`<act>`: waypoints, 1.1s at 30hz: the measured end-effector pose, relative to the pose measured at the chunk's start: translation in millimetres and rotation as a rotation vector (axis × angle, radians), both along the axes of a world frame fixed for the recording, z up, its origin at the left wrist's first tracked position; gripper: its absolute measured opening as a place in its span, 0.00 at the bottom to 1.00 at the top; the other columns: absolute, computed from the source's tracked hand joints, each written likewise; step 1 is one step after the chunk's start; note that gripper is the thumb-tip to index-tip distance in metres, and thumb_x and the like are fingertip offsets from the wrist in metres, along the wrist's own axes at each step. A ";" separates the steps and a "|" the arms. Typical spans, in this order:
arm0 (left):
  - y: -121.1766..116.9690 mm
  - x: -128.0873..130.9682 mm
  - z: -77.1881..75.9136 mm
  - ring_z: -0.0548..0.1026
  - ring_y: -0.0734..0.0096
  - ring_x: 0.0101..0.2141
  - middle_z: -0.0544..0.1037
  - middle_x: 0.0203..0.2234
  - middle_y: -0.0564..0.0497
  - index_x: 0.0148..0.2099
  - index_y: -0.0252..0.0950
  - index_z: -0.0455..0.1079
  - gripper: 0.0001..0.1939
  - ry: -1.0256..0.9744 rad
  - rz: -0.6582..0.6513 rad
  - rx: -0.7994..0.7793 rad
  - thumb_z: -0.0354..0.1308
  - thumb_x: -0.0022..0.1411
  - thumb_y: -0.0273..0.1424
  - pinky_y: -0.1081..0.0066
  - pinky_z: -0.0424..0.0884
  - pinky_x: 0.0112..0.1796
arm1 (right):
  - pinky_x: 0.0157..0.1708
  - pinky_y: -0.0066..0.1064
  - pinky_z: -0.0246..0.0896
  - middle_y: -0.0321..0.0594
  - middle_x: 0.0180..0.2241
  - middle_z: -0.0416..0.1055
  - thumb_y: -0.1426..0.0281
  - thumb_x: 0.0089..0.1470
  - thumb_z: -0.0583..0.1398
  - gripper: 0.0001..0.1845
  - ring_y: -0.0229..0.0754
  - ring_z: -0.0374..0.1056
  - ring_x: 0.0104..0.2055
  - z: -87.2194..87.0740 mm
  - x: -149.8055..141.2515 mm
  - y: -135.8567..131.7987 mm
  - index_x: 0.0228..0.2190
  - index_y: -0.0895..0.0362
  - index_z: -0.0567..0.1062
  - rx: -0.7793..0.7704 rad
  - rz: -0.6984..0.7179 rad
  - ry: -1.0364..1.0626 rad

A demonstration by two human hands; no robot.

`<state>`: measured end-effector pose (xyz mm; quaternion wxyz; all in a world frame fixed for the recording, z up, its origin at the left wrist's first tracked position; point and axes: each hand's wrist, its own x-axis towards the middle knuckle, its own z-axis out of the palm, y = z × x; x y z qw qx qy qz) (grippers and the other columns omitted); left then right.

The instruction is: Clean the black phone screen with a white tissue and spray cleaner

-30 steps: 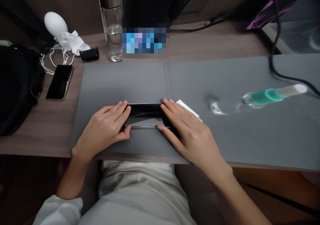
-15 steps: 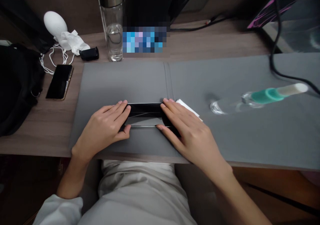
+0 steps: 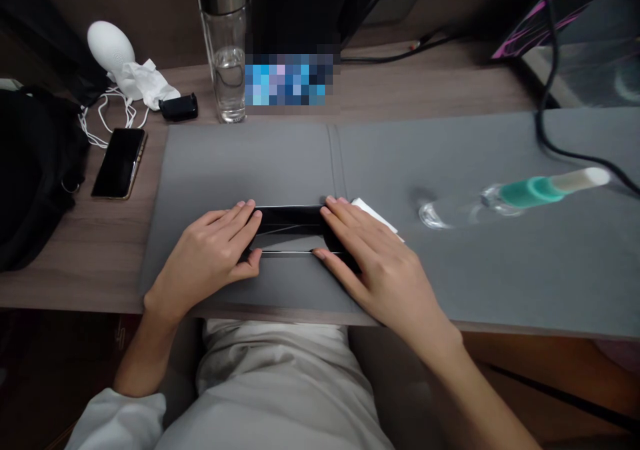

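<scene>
A glossy black smartphone [image 3: 290,222] lies sideways on a grey felt desk mat [image 3: 240,163], its screen reflecting light. My left hand [image 3: 207,257] grips its left end, with fingers across the top edge and thumb at the lower edge. My right hand [image 3: 383,267] holds the right end the same way and hides that end. A thin bright line runs along the phone's lower edge. A white paper card [image 3: 375,215] pokes out beyond my right fingers, partly under them.
On the mat at right lies a clear bottle [image 3: 520,197] with a teal band and cream tip, under a black cable [image 3: 545,120]. Behind stand a water tumbler [image 3: 229,83], a second smartphone [image 3: 119,163], a white egg-shaped object [image 3: 111,47], tissue, and a black bag [image 3: 35,170].
The scene sits slightly higher in the view, from a small head movement. My hands and the black smartphone keep the same hold.
</scene>
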<state>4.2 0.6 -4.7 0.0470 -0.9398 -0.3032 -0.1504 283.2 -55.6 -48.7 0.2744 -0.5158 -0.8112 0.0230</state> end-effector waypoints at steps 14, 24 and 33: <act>0.2 -0.6 0.7 0.81 0.51 0.59 0.78 0.61 0.32 0.63 0.25 0.73 0.20 0.008 -0.002 0.016 0.56 0.72 0.26 0.56 0.79 0.56 | 0.71 0.57 0.62 0.50 0.70 0.66 0.65 0.70 0.60 0.37 0.56 0.63 0.72 0.9 -0.9 0.0 0.75 0.50 0.56 -0.027 -0.004 0.017; 0.6 -0.5 1.5 0.81 0.49 0.58 0.78 0.60 0.30 0.62 0.22 0.74 0.20 0.001 -0.012 0.020 0.56 0.72 0.26 0.55 0.80 0.55 | 0.70 0.54 0.63 0.53 0.68 0.69 0.67 0.69 0.62 0.35 0.55 0.64 0.72 2.4 -1.7 -0.7 0.72 0.55 0.60 0.004 -0.013 -0.005; 0.3 0.3 1.8 0.82 0.52 0.58 0.80 0.60 0.35 0.62 0.27 0.74 0.19 -0.013 0.009 0.044 0.54 0.73 0.26 0.56 0.81 0.54 | 0.66 0.54 0.68 0.52 0.68 0.70 0.56 0.66 0.65 0.39 0.58 0.68 0.69 0.0 0.2 -0.5 0.71 0.53 0.62 0.002 -0.109 0.065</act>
